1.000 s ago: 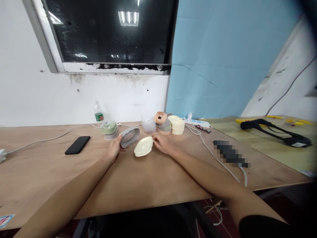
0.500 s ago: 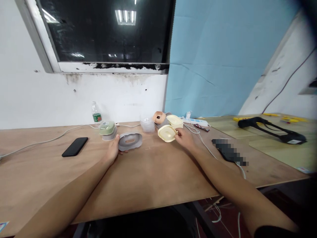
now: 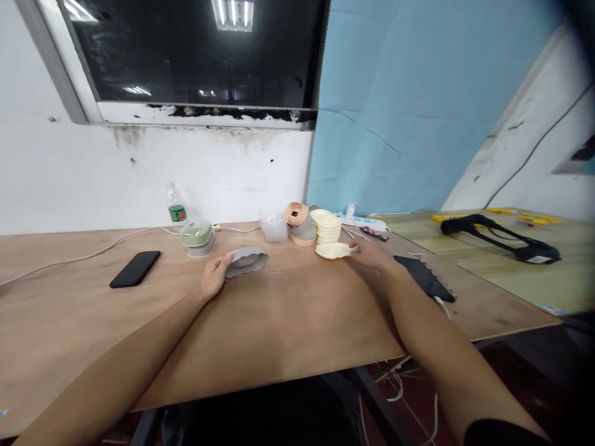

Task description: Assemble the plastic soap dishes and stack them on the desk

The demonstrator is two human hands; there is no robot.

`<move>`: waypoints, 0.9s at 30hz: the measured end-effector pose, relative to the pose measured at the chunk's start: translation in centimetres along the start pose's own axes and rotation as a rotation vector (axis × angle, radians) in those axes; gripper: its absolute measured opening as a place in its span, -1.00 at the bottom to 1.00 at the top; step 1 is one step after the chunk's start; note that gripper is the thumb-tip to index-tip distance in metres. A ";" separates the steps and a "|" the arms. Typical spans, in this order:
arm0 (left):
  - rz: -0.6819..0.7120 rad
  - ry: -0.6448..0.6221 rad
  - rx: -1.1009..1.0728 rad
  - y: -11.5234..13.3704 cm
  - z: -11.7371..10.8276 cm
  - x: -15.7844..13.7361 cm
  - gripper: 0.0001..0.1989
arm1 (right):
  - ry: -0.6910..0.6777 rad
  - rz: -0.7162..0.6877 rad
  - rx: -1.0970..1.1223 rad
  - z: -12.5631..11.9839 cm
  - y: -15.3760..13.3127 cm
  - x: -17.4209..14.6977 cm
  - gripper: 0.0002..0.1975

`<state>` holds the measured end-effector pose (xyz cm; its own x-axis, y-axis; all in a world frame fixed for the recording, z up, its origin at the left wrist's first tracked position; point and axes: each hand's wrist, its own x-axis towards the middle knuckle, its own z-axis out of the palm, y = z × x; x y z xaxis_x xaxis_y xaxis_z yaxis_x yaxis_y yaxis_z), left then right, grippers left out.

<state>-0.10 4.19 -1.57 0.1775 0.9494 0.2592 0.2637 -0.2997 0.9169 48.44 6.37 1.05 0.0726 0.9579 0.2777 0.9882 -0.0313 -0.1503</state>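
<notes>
My left hand [image 3: 214, 277] grips the left end of a grey oval plastic cover [image 3: 247, 259] with a wavy edge, tilted up over the table. My right hand [image 3: 369, 254] is closed on the right end of a shallow cream plastic piece [image 3: 332, 250]. That piece is held nearly level, just in front of a stack of matching cream pieces [image 3: 326, 224]. Beside the stack are piled orange, grey and green pieces [image 3: 297, 215]. Clear plastic cups or bowls [image 3: 273, 228] stand left of them. A small green-topped grey container [image 3: 198, 235] sits behind my left hand.
A black phone [image 3: 135, 269] lies at the left, with a green-labelled bottle [image 3: 176, 204] by the wall. At the right are a dark tablet-like device [image 3: 425, 277] with a cable, a power strip [image 3: 365, 222] and a black strapped frame [image 3: 502, 240] on the adjoining table.
My right hand has moved right and turned the cream piece from facing me to nearly level. My left hand has tilted the grey cover, so its slot no longer shows clearly. The view has shifted slightly.
</notes>
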 end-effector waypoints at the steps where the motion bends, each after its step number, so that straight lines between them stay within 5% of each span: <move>1: 0.025 0.013 0.050 -0.1 0.0 -0.1 -0.36 | -0.050 -0.021 0.000 0.0 -0.3 0.0 -0.77; 4: 0.170 0.028 0.251 0.0 0.1 -0.3 -0.44 | -0.029 -0.064 0.024 0.0 -2.9 -0.4 -0.74; 7: 0.337 -0.066 0.447 0.2 0.4 -0.5 -0.47 | 0.190 -0.134 0.168 0.0 -8.2 -1.8 -0.61; 9: 0.384 -0.129 0.573 0.3 0.9 -0.5 -0.33 | 0.261 -0.335 0.268 0.3 -12.5 -3.0 -0.54; 12: 0.389 -0.085 0.742 0.0 1.4 -0.1 -0.22 | 0.130 -0.806 0.264 1.2 -18.0 -4.7 -0.46; 15: 0.426 0.060 0.851 -0.5 0.8 0.3 -0.31 | -0.022 -0.974 0.226 2.2 -20.5 -5.2 -0.45; 20: 0.307 0.369 0.992 -0.7 -2.6 1.1 -0.44 | 0.027 -0.741 0.099 3.0 -18.8 -4.3 -0.58; 24: 0.125 0.636 0.948 -1.2 -5.0 2.6 -0.22 | 0.120 -0.512 -0.004 3.3 -16.7 -3.4 -0.62; 27: 0.027 0.701 0.880 -2.3 -6.3 4.2 -0.11 | 0.207 -0.472 0.018 3.5 -16.2 -3.1 -0.59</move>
<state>-5.97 9.44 -0.62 -0.3059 0.7018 0.6433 0.8942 -0.0202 0.4472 31.72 4.92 -0.65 -0.3537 0.7898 0.5012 0.9173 0.3976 0.0209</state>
